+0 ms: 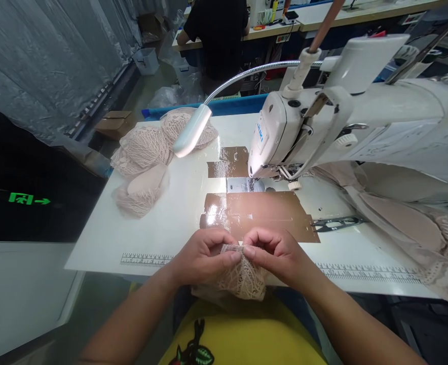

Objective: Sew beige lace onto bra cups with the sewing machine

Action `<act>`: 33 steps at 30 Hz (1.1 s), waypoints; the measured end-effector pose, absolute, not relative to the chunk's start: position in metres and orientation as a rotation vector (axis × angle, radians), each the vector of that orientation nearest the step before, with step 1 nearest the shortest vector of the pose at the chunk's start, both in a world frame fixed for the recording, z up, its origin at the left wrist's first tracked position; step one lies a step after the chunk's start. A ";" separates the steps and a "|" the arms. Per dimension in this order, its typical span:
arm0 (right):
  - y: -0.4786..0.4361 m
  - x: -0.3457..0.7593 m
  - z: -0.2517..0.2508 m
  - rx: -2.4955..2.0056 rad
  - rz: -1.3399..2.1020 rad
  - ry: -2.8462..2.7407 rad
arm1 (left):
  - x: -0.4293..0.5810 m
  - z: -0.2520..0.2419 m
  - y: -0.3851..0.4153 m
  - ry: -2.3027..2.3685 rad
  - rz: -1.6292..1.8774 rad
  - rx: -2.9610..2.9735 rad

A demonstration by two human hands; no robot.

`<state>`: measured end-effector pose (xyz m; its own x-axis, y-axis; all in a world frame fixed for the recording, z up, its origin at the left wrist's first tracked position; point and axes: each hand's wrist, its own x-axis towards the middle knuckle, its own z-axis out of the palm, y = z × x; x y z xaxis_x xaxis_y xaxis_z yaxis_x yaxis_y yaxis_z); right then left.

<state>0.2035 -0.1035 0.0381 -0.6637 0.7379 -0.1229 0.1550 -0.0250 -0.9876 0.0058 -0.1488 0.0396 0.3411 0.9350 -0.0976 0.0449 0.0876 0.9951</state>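
Your left hand [209, 256] and right hand [275, 253] both pinch the lace fabric [247, 279]; the brown sheet [260, 209] lies just beyond them.

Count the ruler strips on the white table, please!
2 visible, along the near edge of the table: one strip left of the left hand, one strip right of the right hand. The hands may hide more.
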 end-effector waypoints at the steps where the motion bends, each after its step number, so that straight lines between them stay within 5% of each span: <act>1: -0.103 0.203 0.038 -0.925 1.756 -1.788 | 0.008 0.038 -0.148 1.009 0.882 1.277; 9: -0.090 0.208 0.034 -0.984 1.814 -1.637 | 0.008 0.031 -0.139 1.051 1.055 0.651; 15: -0.074 0.249 0.033 -1.252 1.437 -1.613 | -0.043 0.064 -0.105 1.737 1.447 1.221; 18: -0.068 0.254 0.041 -1.342 1.249 -1.747 | -0.025 0.055 -0.081 1.904 1.217 1.908; 21: -0.058 0.245 0.053 -1.334 1.093 -1.998 | 0.019 0.029 -0.060 1.853 0.631 2.447; 28: -0.040 0.221 0.034 -1.176 0.720 -2.445 | 0.066 0.013 -0.067 1.650 0.314 2.577; 33: -0.047 0.212 0.010 -1.255 0.275 -2.704 | 0.037 0.032 -0.066 1.475 0.437 2.376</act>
